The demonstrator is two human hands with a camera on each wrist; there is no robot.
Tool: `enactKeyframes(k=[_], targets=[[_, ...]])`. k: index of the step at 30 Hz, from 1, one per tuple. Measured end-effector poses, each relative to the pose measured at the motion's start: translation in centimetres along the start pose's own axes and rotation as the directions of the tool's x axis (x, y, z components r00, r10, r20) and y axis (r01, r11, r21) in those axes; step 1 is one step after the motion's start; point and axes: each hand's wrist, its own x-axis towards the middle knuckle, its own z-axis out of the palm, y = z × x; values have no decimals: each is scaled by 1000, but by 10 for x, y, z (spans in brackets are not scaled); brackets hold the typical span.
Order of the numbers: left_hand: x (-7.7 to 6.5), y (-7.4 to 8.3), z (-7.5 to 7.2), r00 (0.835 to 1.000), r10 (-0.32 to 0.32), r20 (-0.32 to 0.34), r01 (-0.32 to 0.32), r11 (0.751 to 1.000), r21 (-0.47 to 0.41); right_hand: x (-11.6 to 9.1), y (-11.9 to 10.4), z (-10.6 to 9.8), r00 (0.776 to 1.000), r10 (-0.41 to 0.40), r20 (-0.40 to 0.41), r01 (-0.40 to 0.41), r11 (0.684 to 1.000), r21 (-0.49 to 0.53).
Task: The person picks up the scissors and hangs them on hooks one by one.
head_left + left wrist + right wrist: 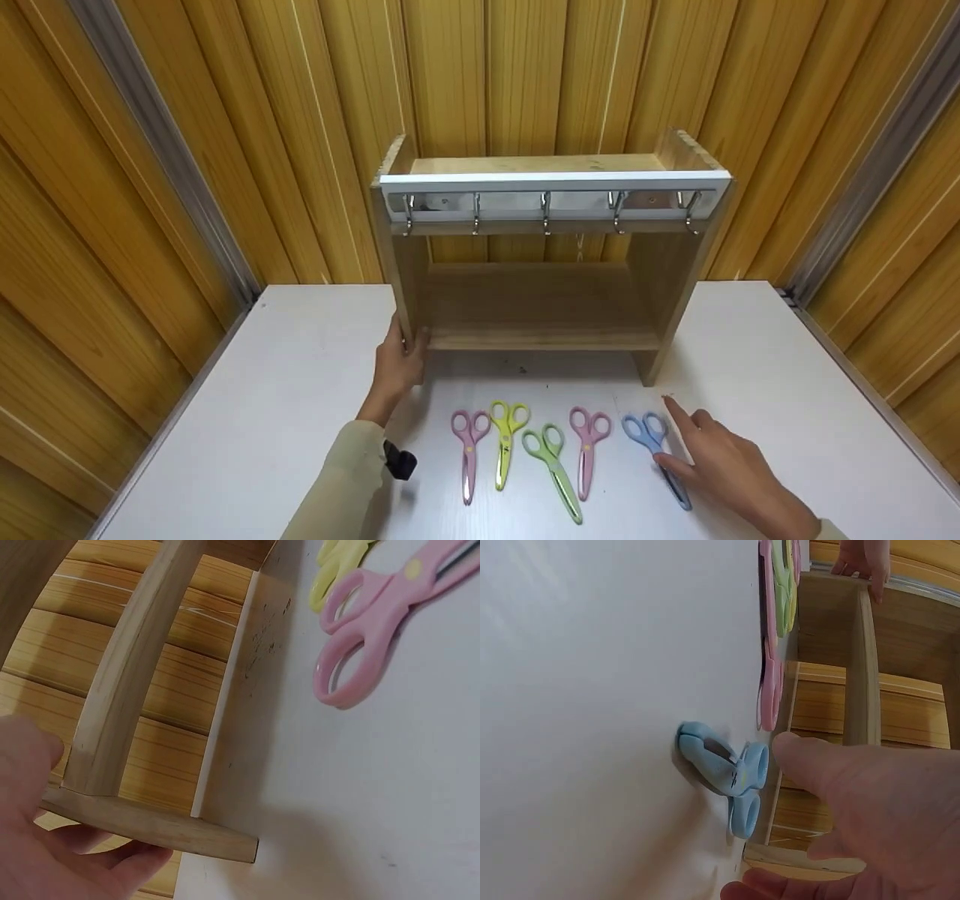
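A wooden rack [536, 304] stands on the white table, with a white rail [555, 180] of several metal hooks [546, 214] across its upper front. My left hand [397, 367] grips the lower part of its left side panel [150, 825], thumb on the inner side and fingers outside. In front lie several scissors in a row: pink scissors [469, 454], yellow scissors [505, 442], green scissors [555, 469], a second pink pair [588, 450] and blue scissors [646, 433]. Over the blue pair, my right hand [724, 461] hovers with thumb and fingers spread, holding nothing.
Wood-patterned panels [517, 82] rise behind the table [300, 390] and along both sides. Grey metal strips [161, 142] run up the corners. A small black object [400, 461] sits at my left wrist.
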Motion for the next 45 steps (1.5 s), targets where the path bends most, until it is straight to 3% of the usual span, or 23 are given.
enactKeyframes(k=[7,18,24,28,33,45], targets=[[1,1,1,1000,-7,-6,7,1000,8,1,1,3,995,61,74,-61,998,2],[3,1,0,1000,10,-21,-10,1000,8,-2,7,10,1000,17,-1,-17,1000,-23],[2,0,0,998,52,-31,-52,999,9,-7,8,13,998,-23,-55,26,998,54],[2,0,-1,998,61,-33,-61,998,10,-8,8,15,994,-58,-93,63,997,44],[3,0,0,1000,23,-22,-23,1000,-7,-6,7,15,996,-64,-65,66,998,20],[4,-2,1,999,16,-30,-17,1000,-19,-4,6,13,997,-64,-39,64,998,16]])
